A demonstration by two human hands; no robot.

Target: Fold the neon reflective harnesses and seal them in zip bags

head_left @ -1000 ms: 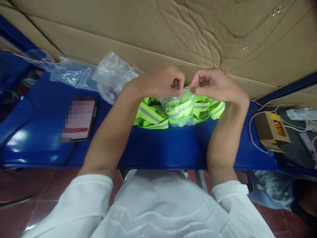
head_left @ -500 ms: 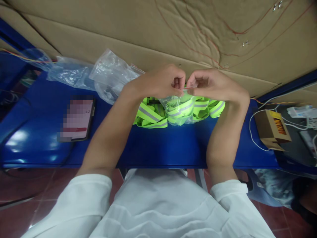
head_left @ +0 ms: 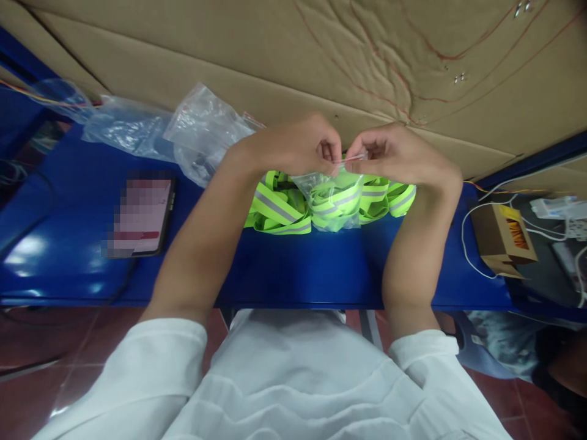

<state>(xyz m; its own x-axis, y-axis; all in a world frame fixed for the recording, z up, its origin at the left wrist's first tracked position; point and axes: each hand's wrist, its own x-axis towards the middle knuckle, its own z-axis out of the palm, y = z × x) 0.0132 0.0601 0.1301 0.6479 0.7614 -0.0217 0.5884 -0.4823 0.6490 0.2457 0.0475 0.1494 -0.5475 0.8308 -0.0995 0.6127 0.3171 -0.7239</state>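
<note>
My left hand point(head_left: 293, 146) and my right hand point(head_left: 394, 156) meet above the blue table point(head_left: 298, 269), both pinching the top edge of a small clear plastic bag point(head_left: 332, 198). The bag holds a folded neon-yellow band with a grey reflective stripe. It hangs just over a pile of the same reflective bands point(head_left: 279, 211) lying on the table under my hands. Fingertips of both hands are pressed together on the bag's mouth.
A phone point(head_left: 140, 214) lies at the left. Several empty clear bags point(head_left: 202, 137) sit at the back left. A small cardboard box point(head_left: 502, 241) and white cables point(head_left: 477, 244) are at the right. A cardboard sheet point(head_left: 321, 55) stands behind the table.
My right hand's fingers have crept left along the bag's top edge, closer to my left hand. The bag has hardly moved.
</note>
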